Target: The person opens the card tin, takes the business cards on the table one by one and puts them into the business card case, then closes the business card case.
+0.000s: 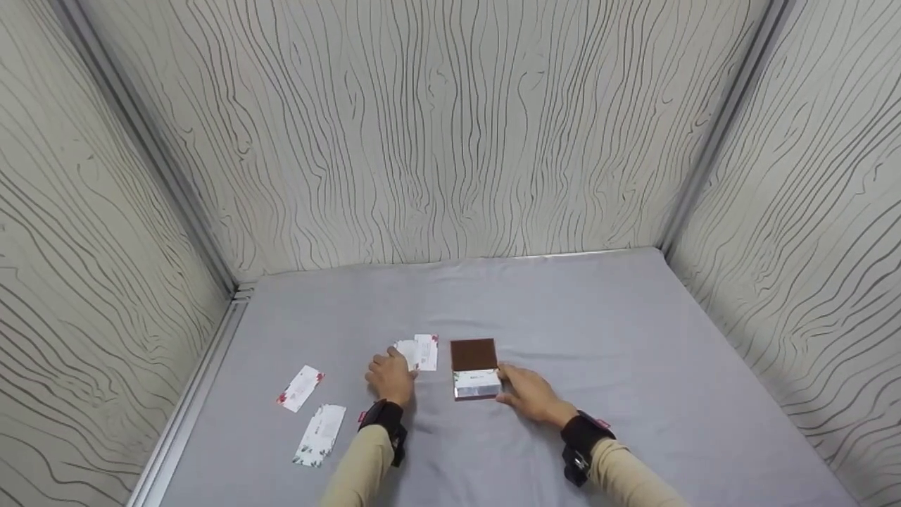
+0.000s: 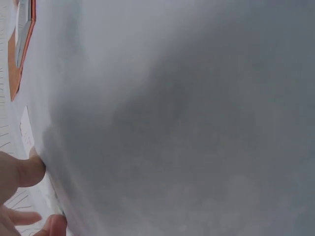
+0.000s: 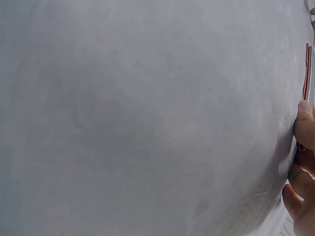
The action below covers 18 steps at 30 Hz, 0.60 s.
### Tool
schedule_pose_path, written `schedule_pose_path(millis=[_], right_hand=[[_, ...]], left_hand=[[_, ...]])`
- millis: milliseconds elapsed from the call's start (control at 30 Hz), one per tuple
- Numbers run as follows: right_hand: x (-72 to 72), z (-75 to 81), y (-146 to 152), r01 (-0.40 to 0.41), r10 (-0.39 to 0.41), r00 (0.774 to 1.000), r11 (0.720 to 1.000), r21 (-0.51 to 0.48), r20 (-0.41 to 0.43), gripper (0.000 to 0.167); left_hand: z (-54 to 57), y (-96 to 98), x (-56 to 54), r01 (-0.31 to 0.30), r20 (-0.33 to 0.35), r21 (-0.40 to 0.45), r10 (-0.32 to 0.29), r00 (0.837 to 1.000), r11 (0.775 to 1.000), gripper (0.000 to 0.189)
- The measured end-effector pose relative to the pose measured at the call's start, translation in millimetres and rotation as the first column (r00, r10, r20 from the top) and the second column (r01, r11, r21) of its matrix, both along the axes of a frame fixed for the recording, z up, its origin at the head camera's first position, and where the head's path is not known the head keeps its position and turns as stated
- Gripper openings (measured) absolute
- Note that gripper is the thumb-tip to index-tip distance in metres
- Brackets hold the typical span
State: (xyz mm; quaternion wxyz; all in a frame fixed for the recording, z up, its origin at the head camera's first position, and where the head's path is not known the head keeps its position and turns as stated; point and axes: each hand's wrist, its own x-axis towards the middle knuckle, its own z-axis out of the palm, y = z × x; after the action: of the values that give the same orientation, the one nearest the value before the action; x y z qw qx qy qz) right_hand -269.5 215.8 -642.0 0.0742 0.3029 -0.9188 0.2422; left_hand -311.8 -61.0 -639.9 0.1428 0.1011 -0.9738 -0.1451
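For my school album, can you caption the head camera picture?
Left hand at white cards, right hand holding an open brown case on gray cloth.

The head view looks from high on the near side of the brown case (image 1: pixel 473 356), facing forward and down, far enough off to include the patterned wall (image 1: pixel 436 141) beyond the case. The left wrist view looks from left of the case, turned sideways and so near the gray cloth (image 1: pixel 598 317) that this fills most of it. The right wrist view, also sideways and close, looks from the case's right. These 2 share the partly cropped case; the head view shares the left hand (image 1: pixel 391 377) and white cards (image 1: pixel 427 353), left of the case, with the left wrist view, and the right hand (image 1: pixel 533 394), touching the case's right side, with the right wrist view.
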Motion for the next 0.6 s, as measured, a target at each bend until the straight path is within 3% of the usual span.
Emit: schedule_pose_path(millis=[167, 400, 600], right_hand=[[0.8, 0.2, 0.9, 0.001, -0.001, 1.000, 1.000, -0.002, -0.010, 0.043], [1.1, 0.4, 1.8, 0.006, -0.006, 1.000, 1.000, -0.007, -0.002, 0.049], [-0.7, -0.9, 0.6, 0.009, -0.009, 1.000, 1.000, -0.013, 0.007, 0.043]], left_hand=[[1.7, -2.7, -0.3, 0.016, 0.009, 0.068, -0.017, 1.000, 0.998, 0.068], [3.2, -5.8, 0.4, 0.087, -0.081, 0.105, -0.079, 0.994, 0.991, 0.069], [4.0, -8.0, 3.8, 0.178, -0.162, 0.250, -0.140, 0.977, 0.952, 0.067]])
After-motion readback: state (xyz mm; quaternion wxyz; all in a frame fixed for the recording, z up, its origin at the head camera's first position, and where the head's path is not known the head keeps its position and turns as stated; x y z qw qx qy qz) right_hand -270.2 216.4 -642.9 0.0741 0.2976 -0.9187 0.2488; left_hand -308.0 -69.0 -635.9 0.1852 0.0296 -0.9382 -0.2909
